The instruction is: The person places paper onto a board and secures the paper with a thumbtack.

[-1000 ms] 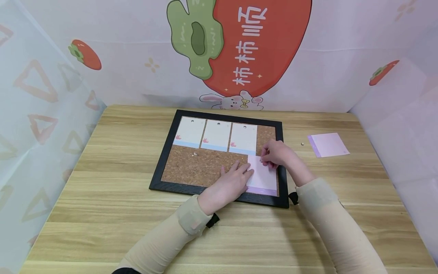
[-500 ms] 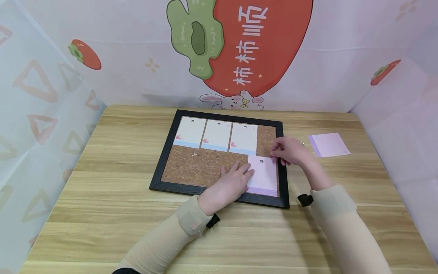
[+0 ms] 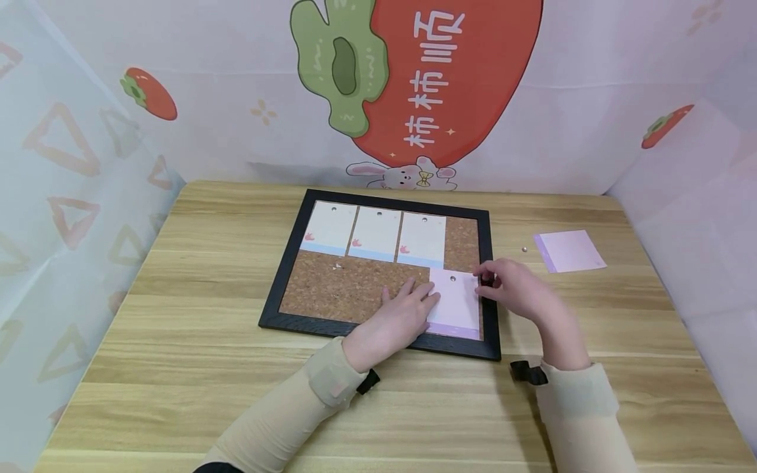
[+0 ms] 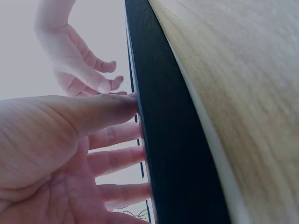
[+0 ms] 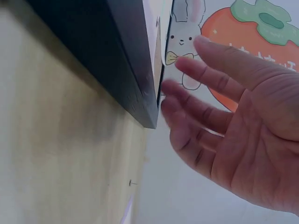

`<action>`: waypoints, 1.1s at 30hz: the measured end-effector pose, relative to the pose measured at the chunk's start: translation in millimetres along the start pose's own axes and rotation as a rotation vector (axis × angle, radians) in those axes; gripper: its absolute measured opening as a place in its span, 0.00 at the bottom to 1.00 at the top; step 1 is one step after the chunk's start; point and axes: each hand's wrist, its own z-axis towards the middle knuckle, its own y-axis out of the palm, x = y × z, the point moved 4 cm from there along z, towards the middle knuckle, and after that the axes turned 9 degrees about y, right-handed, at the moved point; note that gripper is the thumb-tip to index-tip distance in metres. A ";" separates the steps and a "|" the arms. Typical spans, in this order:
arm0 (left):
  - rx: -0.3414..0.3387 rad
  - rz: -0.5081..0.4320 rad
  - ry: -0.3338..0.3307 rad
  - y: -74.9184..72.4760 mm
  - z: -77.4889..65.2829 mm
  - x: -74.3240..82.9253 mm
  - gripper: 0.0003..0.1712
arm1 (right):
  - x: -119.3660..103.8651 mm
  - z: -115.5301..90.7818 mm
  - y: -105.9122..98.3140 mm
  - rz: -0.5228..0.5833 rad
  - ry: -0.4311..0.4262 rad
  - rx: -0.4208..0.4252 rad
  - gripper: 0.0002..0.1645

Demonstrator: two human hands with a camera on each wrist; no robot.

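A black-framed cork board [image 3: 331,286] lies on the wooden table. Three white notes, each with a silver thumbtack near its top, fill most of the board's upper row. Below them at the right is a lilac note [image 3: 458,305], held by a thumbtack [image 3: 453,278]. My left hand [image 3: 396,322] rests with spread fingers on the cork and the note's left edge. Over the frame's right side, my right hand [image 3: 517,286] is relaxed, thumb and fingers apart, fingertips close to the note's right edge. In the right wrist view the right hand [image 5: 238,121] holds nothing.
Another lilac note [image 3: 570,251] lies on the table right of the board, with a loose thumbtack [image 3: 524,249] beside it. Small silvery bits [image 3: 337,266] sit on the cork. A printed cloth backdrop [image 3: 236,131] rises behind the table.
My right hand has let go of the thumbtack in the lilac note, drawn back to the right, then moved slightly down along the frame's edge. My left hand has stayed put.
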 end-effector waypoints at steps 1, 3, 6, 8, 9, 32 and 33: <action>0.001 0.001 0.001 -0.1 0.1 0.2 0.30 | -0.1 -1.7 1.2 -0.007 0.004 0.007 0.19; 0.002 0.002 0.001 -0.4 0.4 0.3 0.30 | -0.6 -5.3 3.1 -0.027 0.014 0.020 0.23; 0.002 0.001 -0.002 -1.0 0.5 0.8 0.30 | -1.3 -9.4 5.5 -0.068 0.008 0.042 0.27; 0.000 0.003 -0.005 -1.0 0.5 1.0 0.31 | -2.4 -11.6 7.2 -0.102 -0.016 0.055 0.29; 0.001 0.004 -0.006 -1.0 0.4 1.1 0.31 | -2.9 -12.7 8.0 -0.117 -0.026 0.061 0.29; 0.134 -0.249 0.077 -31.3 -15.3 -43.9 0.26 | 3.2 -10.8 17.2 -0.104 -0.084 0.063 0.31; 0.154 -0.254 0.066 -34.3 -17.7 -49.6 0.26 | 3.9 -10.4 17.3 -0.100 -0.086 0.061 0.30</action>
